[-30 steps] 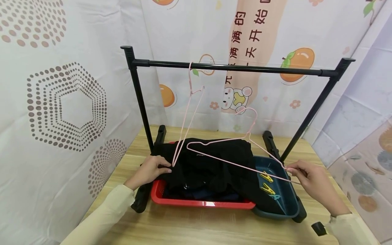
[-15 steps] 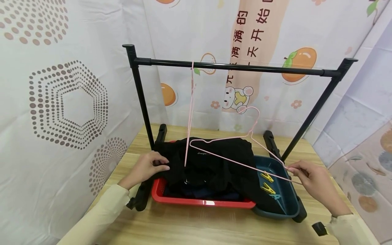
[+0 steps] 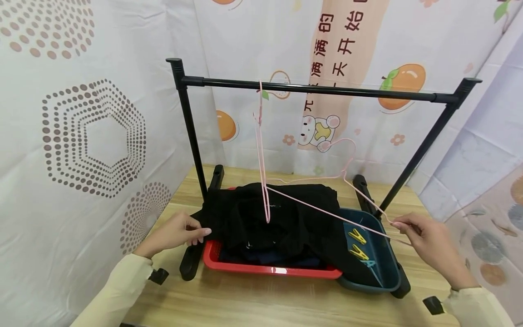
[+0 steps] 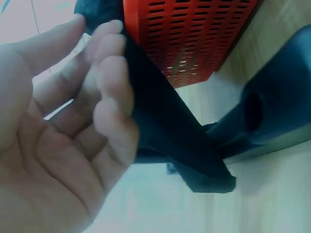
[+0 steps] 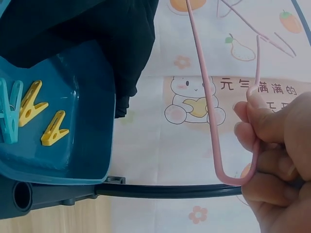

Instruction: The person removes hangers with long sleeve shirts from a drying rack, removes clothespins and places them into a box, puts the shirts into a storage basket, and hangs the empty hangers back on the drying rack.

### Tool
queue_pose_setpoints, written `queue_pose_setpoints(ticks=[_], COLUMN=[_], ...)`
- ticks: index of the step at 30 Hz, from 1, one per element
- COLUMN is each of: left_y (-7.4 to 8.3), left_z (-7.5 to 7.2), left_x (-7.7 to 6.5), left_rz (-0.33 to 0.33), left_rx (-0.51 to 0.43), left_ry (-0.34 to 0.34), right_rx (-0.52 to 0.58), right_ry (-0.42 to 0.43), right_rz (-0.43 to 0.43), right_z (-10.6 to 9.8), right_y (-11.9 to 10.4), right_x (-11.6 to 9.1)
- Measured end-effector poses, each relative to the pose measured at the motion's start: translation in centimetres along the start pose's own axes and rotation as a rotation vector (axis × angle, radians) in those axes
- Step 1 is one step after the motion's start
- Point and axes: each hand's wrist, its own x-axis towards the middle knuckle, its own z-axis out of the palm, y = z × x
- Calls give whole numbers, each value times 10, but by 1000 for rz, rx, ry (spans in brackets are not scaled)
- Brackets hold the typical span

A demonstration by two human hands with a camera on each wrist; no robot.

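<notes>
My right hand (image 3: pixel 426 240) pinches the end of a thin pink clothes hanger (image 3: pixel 327 210), held slanted over the baskets. In the right wrist view, the fingers and thumb close round that hanger's bent corner (image 5: pixel 228 180). A second pink hanger (image 3: pixel 263 181) hangs from the black rail (image 3: pixel 347 91), seen nearly edge-on. My left hand (image 3: pixel 175 234) is at the left side of the black garment (image 3: pixel 282 218), its fingers loosely bent. No object shows in its palm in the left wrist view; whether the fingertips touch the cloth cannot be told.
The garment lies heaped in a red basket (image 3: pixel 261 270) beneath the rail. To its right, a dark blue basket (image 3: pixel 393 272) holds yellow clothespins (image 3: pixel 358 252) and a teal one (image 3: pixel 369 263). The rack's black feet (image 3: pixel 189 263) flank both baskets on the wooden table (image 3: pixel 245 304).
My left hand has drawn back left and toward me. The hanging hanger has swung from a tilt to nearly upright, free of the hand. The right hand's hanger has shifted slightly right.
</notes>
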Motion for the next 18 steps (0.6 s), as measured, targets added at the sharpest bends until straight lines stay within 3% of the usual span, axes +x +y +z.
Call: queue_pose_setpoints(ticks=[8,14,18], left_y=[-10,-13,-14], left_z=[4,14,18], left_x=[-6,-4,-3], left_rz=[-108,-86,-105], left_rx=[-199,-239,-266], left_ry=[-147,-182,-174], right_rx=[-6,-14,-32], right_ry=[4,32,51], right_rz=[36,26,14], right_z=[-5,-12,-19], right_y=[2,0,-2], right_x=[1,3,4])
